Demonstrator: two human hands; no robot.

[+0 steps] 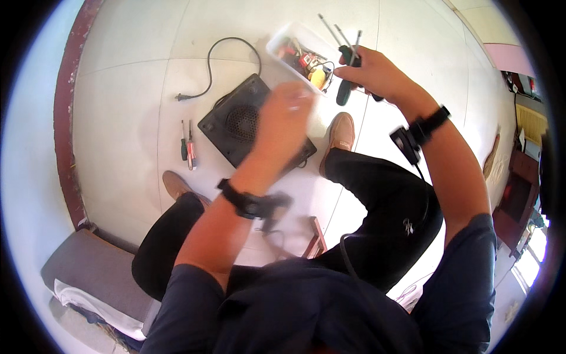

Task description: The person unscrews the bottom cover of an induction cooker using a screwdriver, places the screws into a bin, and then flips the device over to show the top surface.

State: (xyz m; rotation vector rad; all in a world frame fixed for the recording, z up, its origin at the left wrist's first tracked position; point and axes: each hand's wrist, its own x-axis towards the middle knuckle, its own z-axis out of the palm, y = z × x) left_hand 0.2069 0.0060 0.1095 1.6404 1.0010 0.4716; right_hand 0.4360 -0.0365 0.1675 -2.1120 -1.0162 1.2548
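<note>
My right hand (377, 74), at the upper right, is closed round a bunch of screwdrivers (344, 93) with dark handles. Several metal shafts point up and to the left. My left hand (286, 112) is smeared by motion above the right side of a black square appliance (227, 127); whether its fingers hold anything cannot be made out. The appliance has a round vent grille (240, 123) facing up and lies tilted on the floor. Just beyond my hands stands a white plastic bin (275, 46) with mixed small parts, among them a yellow piece (318, 78).
A black power cord (259, 56) curls beyond the appliance, ending in a plug (183, 97). Left of the appliance lie a dark-handled screwdriver (184, 150) and a red-handled one (191, 156). My shoes (341, 133) flank the appliance. A grey padded seat (88, 268) stands at lower left.
</note>
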